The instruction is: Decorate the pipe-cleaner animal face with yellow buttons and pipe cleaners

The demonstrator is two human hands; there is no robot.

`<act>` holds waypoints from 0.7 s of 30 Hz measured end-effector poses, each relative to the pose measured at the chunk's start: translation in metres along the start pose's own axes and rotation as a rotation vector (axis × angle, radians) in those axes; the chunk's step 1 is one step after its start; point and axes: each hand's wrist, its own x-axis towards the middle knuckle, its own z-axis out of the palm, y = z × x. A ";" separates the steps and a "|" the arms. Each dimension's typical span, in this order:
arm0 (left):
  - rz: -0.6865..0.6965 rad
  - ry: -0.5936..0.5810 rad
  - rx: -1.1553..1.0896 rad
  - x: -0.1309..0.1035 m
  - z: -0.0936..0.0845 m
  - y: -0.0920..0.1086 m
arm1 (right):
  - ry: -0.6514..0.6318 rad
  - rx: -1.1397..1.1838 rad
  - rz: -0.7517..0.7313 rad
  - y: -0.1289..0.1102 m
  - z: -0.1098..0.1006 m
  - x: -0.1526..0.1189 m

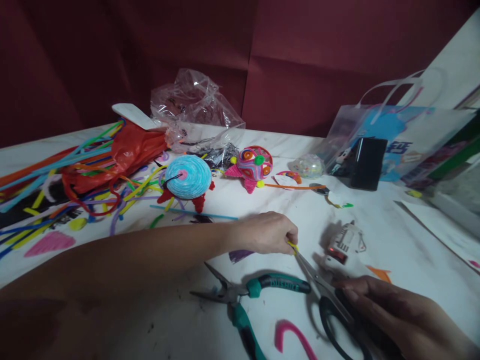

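My left hand reaches across the table, its fingers pinched on a short yellow pipe cleaner. In my right hand is a pair of scissors with black handles, its blade tips touching the yellow piece. Below my left forearm lie green-and-black long-nose pliers with their jaws spread. Beside them curves a pink pipe cleaner. A white glue gun rests above the scissors. Partly hidden by my left hand is a purple tuft.
At the back stand a blue coiled disc with red points and a pink decorated figure. Pipe cleaners spill from a red bag at left. A clear bag, a black phone-like slab and a carrier bag stand behind.
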 end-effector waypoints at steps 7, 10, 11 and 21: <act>-0.006 -0.016 -0.013 -0.001 -0.002 0.001 | -0.068 0.022 0.049 0.010 -0.003 -0.003; -0.007 -0.033 -0.006 -0.001 -0.003 0.001 | -0.122 -0.007 0.033 0.018 -0.006 -0.005; -0.007 -0.045 -0.003 -0.001 -0.004 0.001 | -0.132 -0.024 0.025 0.019 -0.007 -0.004; -0.081 -0.028 0.047 -0.007 -0.004 0.001 | -0.118 -0.070 0.013 0.015 -0.006 -0.007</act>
